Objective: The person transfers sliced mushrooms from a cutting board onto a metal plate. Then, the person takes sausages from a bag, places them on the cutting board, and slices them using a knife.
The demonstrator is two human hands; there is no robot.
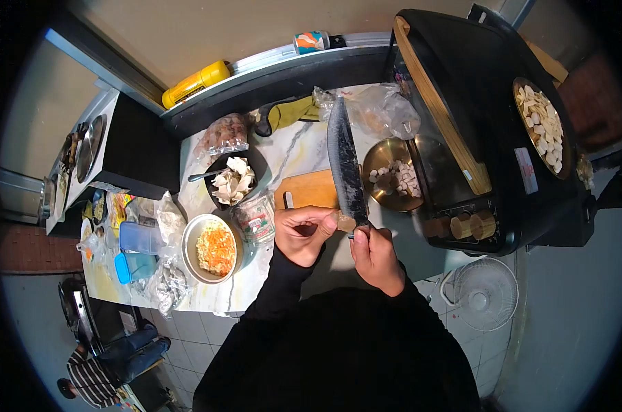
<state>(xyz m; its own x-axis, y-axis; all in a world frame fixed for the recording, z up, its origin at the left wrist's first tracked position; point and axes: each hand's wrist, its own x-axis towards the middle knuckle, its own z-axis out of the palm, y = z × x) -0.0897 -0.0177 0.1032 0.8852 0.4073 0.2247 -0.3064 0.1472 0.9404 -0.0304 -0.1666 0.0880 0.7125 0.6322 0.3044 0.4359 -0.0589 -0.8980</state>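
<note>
My right hand (378, 259) is closed around the handle of a large knife (346, 161), its wide dark blade pointing away from me. Between the thumb and fingers of my left hand (303, 233) is a small pale brown piece (345, 222) of food, close beside the base of the blade; I cannot tell its kind. Under and behind the knife lies a wooden cutting board (309, 190), partly hidden by my hands. To the right, a gold-coloured bowl (378, 152) contains pale diced pieces (406, 180).
On the left stand a pot (188, 250) of shredded orange and white food, a dark bowl (218, 199) of white pieces and plastic containers (139, 237). A black oven (455, 110) on the right bears a plate of cut pieces (541, 127). A fan (486, 294) and another person (95, 376) are farther off.
</note>
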